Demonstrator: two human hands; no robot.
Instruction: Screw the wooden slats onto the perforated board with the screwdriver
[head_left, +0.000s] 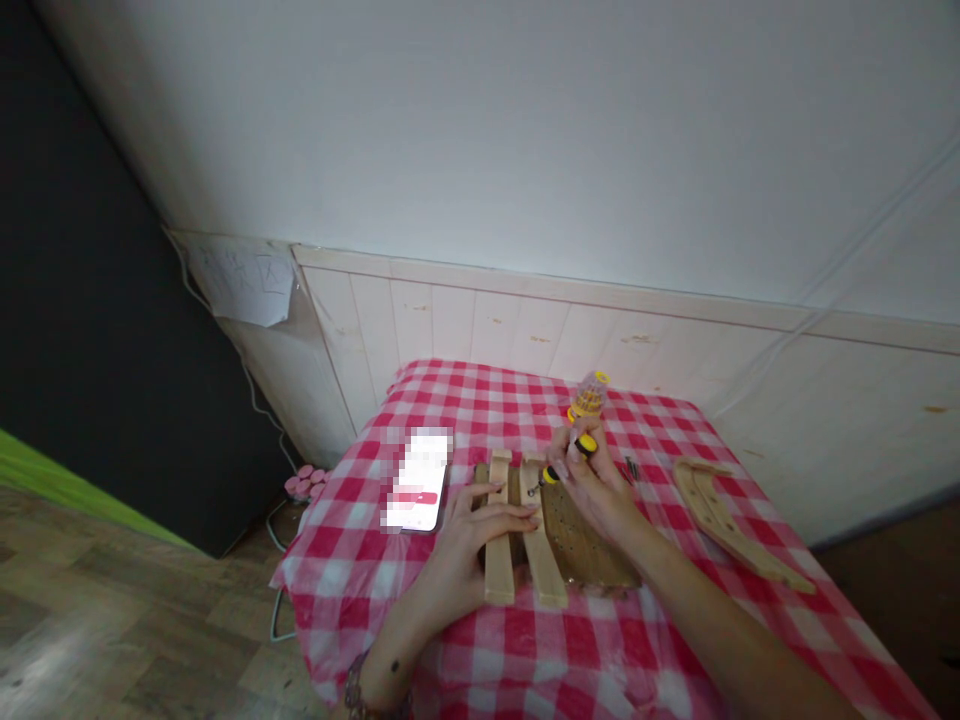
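My left hand [463, 535] lies over two pale, shaped wooden slats, its fingers curled across the left slat [499, 570] and reaching the right slat [547, 575]. Its thumb is hidden. Both slats rest on a darker wooden board [589, 540] with small holes. In my right hand [596, 480] is a screwdriver [586, 446] with a yellow and black handle, held tilted. Its tip meets a small dark spot, apparently a screw, on the right slat.
A lit phone [421, 480] lies on the checked tablecloth [480, 400] at left. Behind my right hand stands a clear container with yellow parts [589, 395]. Several screws [631, 467] and a curved wooden piece [727, 520] are at right. A panelled wall [450, 320] borders the table.
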